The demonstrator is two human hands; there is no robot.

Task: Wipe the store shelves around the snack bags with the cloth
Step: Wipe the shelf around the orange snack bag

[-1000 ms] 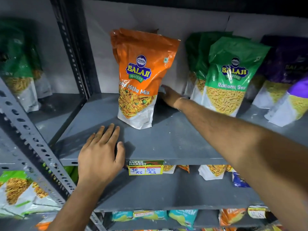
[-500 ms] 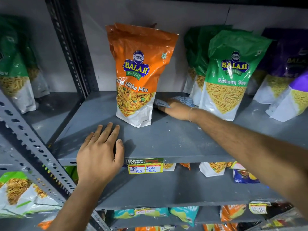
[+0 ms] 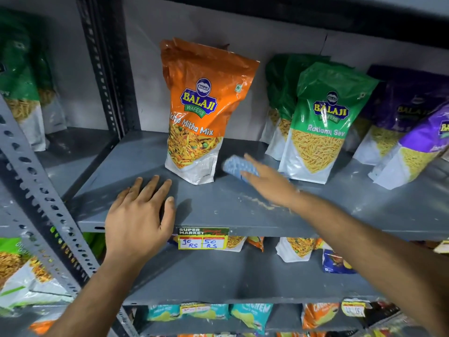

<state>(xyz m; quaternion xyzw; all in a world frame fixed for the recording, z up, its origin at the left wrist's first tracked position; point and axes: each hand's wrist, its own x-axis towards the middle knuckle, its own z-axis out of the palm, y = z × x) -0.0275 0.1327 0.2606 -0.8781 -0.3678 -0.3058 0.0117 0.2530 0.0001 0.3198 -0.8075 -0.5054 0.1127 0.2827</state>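
Note:
A blue-and-white checked cloth point(image 3: 237, 165) lies on the grey metal shelf point(image 3: 218, 207), pressed down under my right hand point(image 3: 269, 182), between an orange snack bag point(image 3: 204, 110) and a green snack bag point(image 3: 323, 122). Both bags stand upright. Crumbs and dust streak the shelf just below my right wrist. My left hand point(image 3: 139, 215) rests flat, fingers apart, on the shelf's front edge, left of the orange bag and holding nothing.
More green bags point(image 3: 279, 98) and purple bags point(image 3: 413, 122) stand toward the right. A perforated upright post point(image 3: 41, 190) runs down the left. A price label point(image 3: 202, 238) hangs on the shelf's front lip. Lower shelves point(image 3: 230, 273) hold more snack packs.
My right hand has drawn the cloth forward from behind the orange bag toward the shelf's front, leaving a line of crumbs. My left hand has stayed put.

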